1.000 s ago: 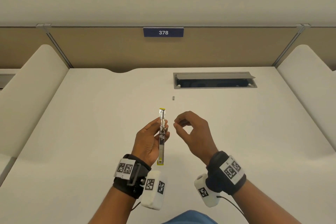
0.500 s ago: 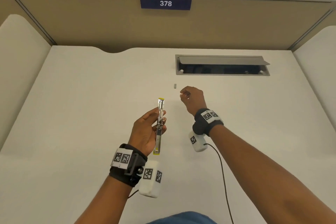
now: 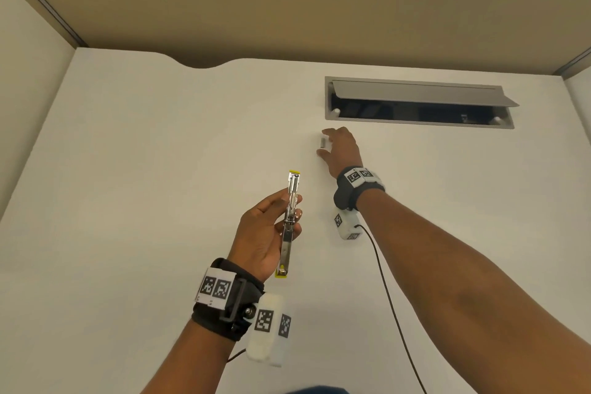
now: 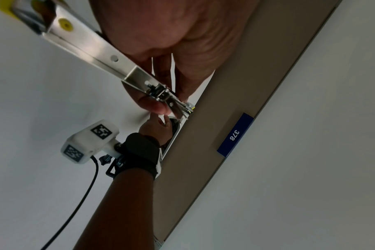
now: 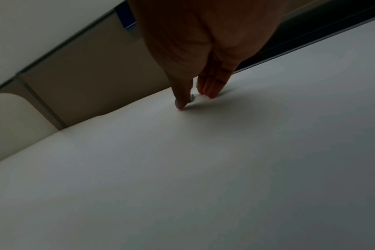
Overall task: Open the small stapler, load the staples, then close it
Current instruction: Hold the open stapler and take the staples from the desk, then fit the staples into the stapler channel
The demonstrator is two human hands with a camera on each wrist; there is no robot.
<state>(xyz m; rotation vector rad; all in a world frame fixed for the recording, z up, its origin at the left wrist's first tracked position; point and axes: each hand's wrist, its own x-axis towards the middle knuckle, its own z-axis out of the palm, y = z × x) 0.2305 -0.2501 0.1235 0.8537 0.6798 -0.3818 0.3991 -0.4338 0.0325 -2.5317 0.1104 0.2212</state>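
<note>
Nearest, the left hand (image 3: pixel 262 233) pinched the opened stapler (image 3: pixel 289 221) above the desk (image 3: pixel 144 169); farther off, the right hand (image 3: pixel 340 150), fingers spread and empty, straddled the staples (image 3: pixel 322 142), best pinched squarely by the sides.

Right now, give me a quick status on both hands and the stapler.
Left hand holds the opened stapler above the desk. Right hand open, fingers bracketing the staples on the desk, not yet gripped. Nothing in the way.
</note>
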